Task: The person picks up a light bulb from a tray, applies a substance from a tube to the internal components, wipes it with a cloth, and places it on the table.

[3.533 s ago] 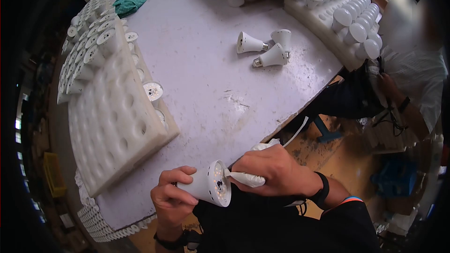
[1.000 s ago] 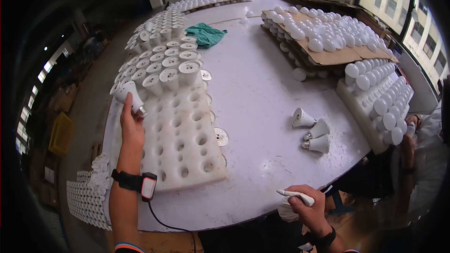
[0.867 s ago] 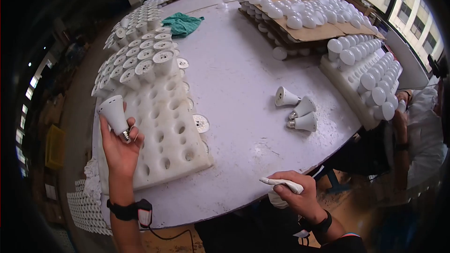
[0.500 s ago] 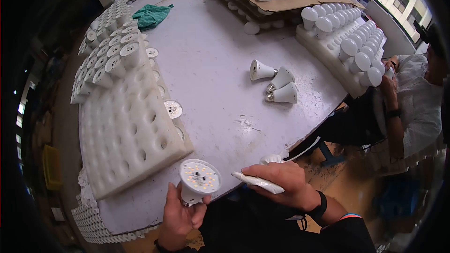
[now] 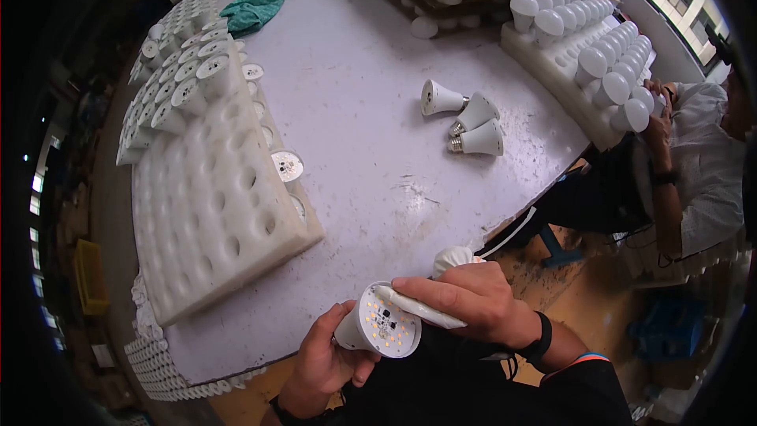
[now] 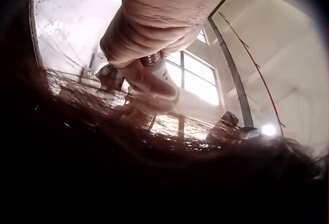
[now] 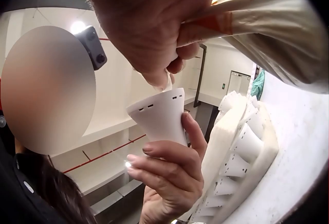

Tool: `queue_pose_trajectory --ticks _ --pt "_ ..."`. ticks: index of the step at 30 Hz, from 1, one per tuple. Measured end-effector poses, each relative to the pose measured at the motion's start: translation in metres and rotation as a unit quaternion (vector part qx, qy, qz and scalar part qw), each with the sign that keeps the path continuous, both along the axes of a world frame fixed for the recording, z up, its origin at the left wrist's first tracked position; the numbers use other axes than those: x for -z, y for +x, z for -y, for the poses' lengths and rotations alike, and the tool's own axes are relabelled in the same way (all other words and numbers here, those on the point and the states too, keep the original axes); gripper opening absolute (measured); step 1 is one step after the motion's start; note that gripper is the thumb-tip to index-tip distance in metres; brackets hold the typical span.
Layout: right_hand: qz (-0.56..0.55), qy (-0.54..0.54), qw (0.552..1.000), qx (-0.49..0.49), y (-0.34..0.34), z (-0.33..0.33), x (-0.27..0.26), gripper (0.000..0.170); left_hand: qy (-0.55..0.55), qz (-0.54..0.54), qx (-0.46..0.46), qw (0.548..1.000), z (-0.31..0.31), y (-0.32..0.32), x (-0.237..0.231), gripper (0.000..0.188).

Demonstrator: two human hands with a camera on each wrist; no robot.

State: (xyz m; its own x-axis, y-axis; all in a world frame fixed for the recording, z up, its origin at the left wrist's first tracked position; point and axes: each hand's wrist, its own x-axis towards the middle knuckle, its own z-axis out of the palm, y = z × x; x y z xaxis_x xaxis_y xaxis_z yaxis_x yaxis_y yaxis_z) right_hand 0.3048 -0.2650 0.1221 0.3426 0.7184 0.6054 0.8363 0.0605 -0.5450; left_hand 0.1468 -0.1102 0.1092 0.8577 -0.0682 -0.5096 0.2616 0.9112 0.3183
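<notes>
My left hand [image 5: 319, 363] grips a white bulb body [image 5: 352, 330] near the table's front edge, its round face with small yellow chips [image 5: 388, 320] turned up and to the right. My right hand [image 5: 481, 305] holds a white, wrapped tube-like piece [image 5: 426, 312], whose tip lies at the rim of that face. In the right wrist view the left hand [image 7: 172, 177] wraps the bulb body [image 7: 163, 116] from below, and the right hand [image 7: 149, 28] is just above its rim. The left wrist view shows the left hand [image 6: 154, 23] around the metal screw base [image 6: 151, 59].
Three bulb bodies [image 5: 481, 139] lie mid-table. On the left stands a foam tray [image 5: 213, 213] with bulb bodies in its far part, a green cloth [image 5: 254, 13] beyond. A second foam tray [image 5: 552, 83] with domed bulbs stands right, near another person [image 5: 698, 158].
The left hand has moved right and slightly down with the bulb body, tilting its face toward the right hand. The white piece now meets the rim.
</notes>
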Motion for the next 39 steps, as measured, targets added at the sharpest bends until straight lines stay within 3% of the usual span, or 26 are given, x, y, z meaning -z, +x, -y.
queue_pose_trajectory --ticks 8,14,28,39 --pt "-0.007 -0.006 1.0 -0.005 0.001 0.0 0.001 0.039 0.004 0.01 0.017 1.0 -0.001 0.002 0.002 0.042" --pt "0.001 -0.012 1.0 0.004 0.001 0.001 -0.001 0.036 0.075 0.018 0.025 0.997 -0.003 0.003 0.005 0.044" --pt "-0.007 -0.038 0.999 0.0 0.003 0.005 0.002 0.025 0.221 0.089 -0.076 0.968 -0.005 -0.001 -0.007 0.039" --pt "-0.056 -0.072 0.996 -0.024 0.002 0.004 0.002 0.021 0.31 0.126 -0.075 0.94 -0.012 -0.003 -0.011 0.029"
